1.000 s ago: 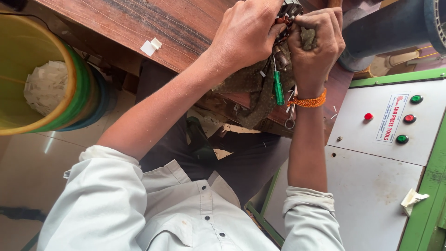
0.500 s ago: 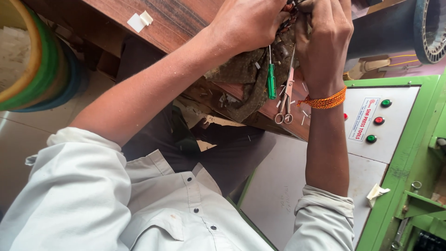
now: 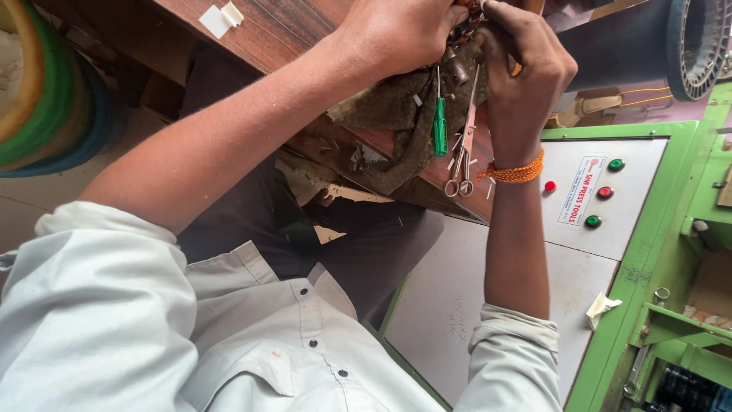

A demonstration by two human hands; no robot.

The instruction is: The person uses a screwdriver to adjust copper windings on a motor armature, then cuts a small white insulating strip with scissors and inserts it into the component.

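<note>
Right now both hands work at the top edge of a wooden bench [image 3: 252,30]: the left hand [image 3: 400,30] is curled tight and the right hand [image 3: 526,72] pinches a small metal part [image 3: 457,69] over a dirty rag [image 3: 396,107]. Green screwdriver [image 3: 440,126] and scissors [image 3: 461,164] lie unused, so the fiddling looks unfinished. Fingertips and the part's top are cut off.

View: head cam swung right since 1 s ago; yellow plastic tub gone from sight, green rings [image 3: 53,99] at left edge.
Hands: left hand [image 3: 396,34] and right hand [image 3: 526,72] now nearer top edge.
Panel: grey control box w/ coloured buttons [image 3: 602,194] more in view.
</note>
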